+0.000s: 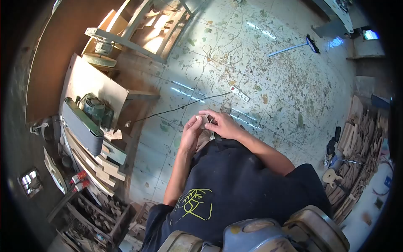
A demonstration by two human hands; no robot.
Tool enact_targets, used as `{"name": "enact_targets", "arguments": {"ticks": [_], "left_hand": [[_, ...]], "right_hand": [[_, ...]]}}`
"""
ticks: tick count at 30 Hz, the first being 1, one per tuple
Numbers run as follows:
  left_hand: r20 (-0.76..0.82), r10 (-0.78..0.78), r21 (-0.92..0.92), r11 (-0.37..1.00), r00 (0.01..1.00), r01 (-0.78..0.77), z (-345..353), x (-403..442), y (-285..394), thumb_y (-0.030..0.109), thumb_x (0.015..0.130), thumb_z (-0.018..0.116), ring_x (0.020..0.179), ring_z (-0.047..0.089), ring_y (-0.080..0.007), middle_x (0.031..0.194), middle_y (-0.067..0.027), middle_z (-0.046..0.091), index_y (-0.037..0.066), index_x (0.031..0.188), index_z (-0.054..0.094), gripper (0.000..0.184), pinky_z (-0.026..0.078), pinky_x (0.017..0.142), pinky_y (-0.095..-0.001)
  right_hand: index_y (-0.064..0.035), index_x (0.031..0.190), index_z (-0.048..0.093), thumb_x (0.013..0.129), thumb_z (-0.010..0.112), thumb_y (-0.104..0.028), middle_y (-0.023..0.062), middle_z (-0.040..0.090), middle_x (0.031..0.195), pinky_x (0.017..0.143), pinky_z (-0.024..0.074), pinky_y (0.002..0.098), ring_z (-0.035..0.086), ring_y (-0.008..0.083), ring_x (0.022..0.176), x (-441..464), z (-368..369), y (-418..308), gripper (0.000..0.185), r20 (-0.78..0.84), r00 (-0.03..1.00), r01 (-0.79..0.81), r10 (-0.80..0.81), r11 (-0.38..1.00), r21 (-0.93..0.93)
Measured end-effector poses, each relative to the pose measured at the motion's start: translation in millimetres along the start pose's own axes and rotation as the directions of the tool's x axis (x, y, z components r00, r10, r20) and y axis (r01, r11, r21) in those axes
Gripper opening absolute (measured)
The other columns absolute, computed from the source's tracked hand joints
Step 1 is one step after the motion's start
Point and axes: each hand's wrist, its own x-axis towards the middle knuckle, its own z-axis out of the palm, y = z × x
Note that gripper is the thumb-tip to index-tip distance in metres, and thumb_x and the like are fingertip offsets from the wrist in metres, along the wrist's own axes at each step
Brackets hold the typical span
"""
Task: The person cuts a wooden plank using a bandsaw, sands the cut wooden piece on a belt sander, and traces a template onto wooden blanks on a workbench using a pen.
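Both my hands meet in front of my dark shirt, closed around a small pale flat piece (204, 121) that looks like wood. My left hand (192, 131) pinches it from the left, thumb on top. From the right, my right hand (224, 126) grips its other side, with the fingers bent over it. The piece is partly covered by fingers, so its full shape cannot be made out. Below the hands, part of my clothing shows.
At left stands a belt sander (86, 126) with a green motor, above stacked wood strips (98, 168). A power strip (240, 94) and its black cable lie on the dusty tiled floor. A blue-handled broom (289, 49) lies farther off. Wood pieces (350, 143) pile up at right.
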Motion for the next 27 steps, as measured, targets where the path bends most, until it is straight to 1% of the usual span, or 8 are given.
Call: {"name": "enact_targets", "arguments": {"ticks": [4,7,9,11,14,17,20,27], "left_hand": [[-0.148,-0.036,0.144,0.988,0.988,0.058,-26.5,-20.5,-14.6,0.035,0.103,0.057,0.121,0.059,-0.0219,0.138,-0.0112,0.058,0.002,0.146,0.048,0.054,0.048,0.101,-0.0362],[-0.248,0.022,0.363,0.929,0.969,0.072,-90.5,-29.9,-33.5,0.042,0.102,0.057,0.130,0.053,-0.0273,0.145,-0.0130,0.053,0.003,0.148,0.044,0.062,0.042,0.109,-0.0450],[-0.407,-0.046,0.290,0.941,0.912,0.176,-147.5,-34.7,-52.6,0.044,0.101,0.057,0.126,0.057,-0.0315,0.146,-0.0151,0.053,0.001,0.145,0.048,0.062,0.043,0.107,-0.0452],[-0.568,-0.038,0.385,0.871,0.822,0.306,-206.2,-43.2,-79.6,0.050,0.096,0.061,0.118,0.062,-0.0279,0.137,-0.0134,0.060,0.002,0.140,0.055,0.065,0.049,0.096,-0.0410],[-0.699,-0.053,0.264,0.908,0.713,0.327,-248.6,-66.3,-98.9,0.049,0.096,0.061,0.113,0.064,-0.0279,0.133,-0.0133,0.063,0.002,0.137,0.057,0.063,0.050,0.090,-0.0400],[-0.666,-0.056,0.264,0.915,0.744,0.305,-276.1,-75.6,-113.3,0.047,0.097,0.062,0.117,0.063,-0.0308,0.137,-0.0149,0.060,0.002,0.138,0.055,0.061,0.047,0.099,-0.0465],[-0.657,-0.051,0.260,0.921,0.752,0.290,-289.9,-78.3,-125.9,0.045,0.096,0.063,0.112,0.065,-0.0302,0.134,-0.0150,0.062,0.002,0.136,0.056,0.059,0.048,0.097,-0.0465],[-0.717,-0.002,0.134,0.981,0.697,0.140,-313.6,-90.8,-193.3,0.045,0.095,0.065,0.100,0.068,-0.0244,0.123,-0.0126,0.068,0.002,0.132,0.059,0.057,0.050,0.081,-0.0408]], "right_hand": [[-0.0093,0.134,0.057,0.091,0.068,-0.013,0.0100,0.070,0.093,0.073,0.0526,0.0307,0.063,0.0149,0.078,-9.8,12.7,8.0,0.045,0.081,0.989,-0.114,0.120,0.991,-0.067],[-0.0092,0.132,0.060,0.091,0.068,-0.015,0.0098,0.070,0.089,0.070,0.0517,0.0295,0.064,0.0139,0.075,-24.2,28.6,19.0,0.042,0.029,0.995,-0.089,0.090,0.995,-0.053],[-0.0083,0.131,0.061,0.091,0.067,-0.013,0.0063,0.069,0.089,0.068,0.0497,0.0273,0.062,0.0108,0.075,-33.2,39.7,28.8,0.041,-0.009,0.988,-0.154,0.154,0.988,0.004],[-0.0083,0.133,0.061,0.091,0.066,-0.009,0.0008,0.065,0.087,0.066,0.0468,0.0235,0.059,0.0065,0.075,-45.0,46.2,23.7,0.042,-0.037,0.975,-0.221,0.220,0.975,-0.031],[-0.0066,0.134,0.060,0.093,0.065,-0.008,-0.0010,0.061,0.086,0.067,0.0467,0.0225,0.058,0.0060,0.075,-61.0,57.6,18.9,0.041,-0.062,0.981,-0.185,0.184,0.983,0.002],[-0.0044,0.135,0.058,0.094,0.066,-0.008,0.0014,0.064,0.094,0.070,0.0496,0.0239,0.060,0.0082,0.078,-66.4,51.8,20.3,0.042,-0.083,0.980,-0.180,0.183,0.983,0.042],[-0.0056,0.134,0.060,0.092,0.068,-0.008,0.0035,0.067,0.098,0.069,0.0503,0.0236,0.061,0.0096,0.078,-65.9,46.3,17.2,0.042,-0.109,0.973,-0.186,0.203,0.972,0.145],[-0.0028,0.134,0.058,0.092,0.068,-0.008,0.0035,0.066,0.089,0.064,0.0505,0.0237,0.060,0.0086,0.068,-45.0,43.5,-8.4,0.044,-0.103,0.934,-0.338,0.341,0.940,0.050]]}}
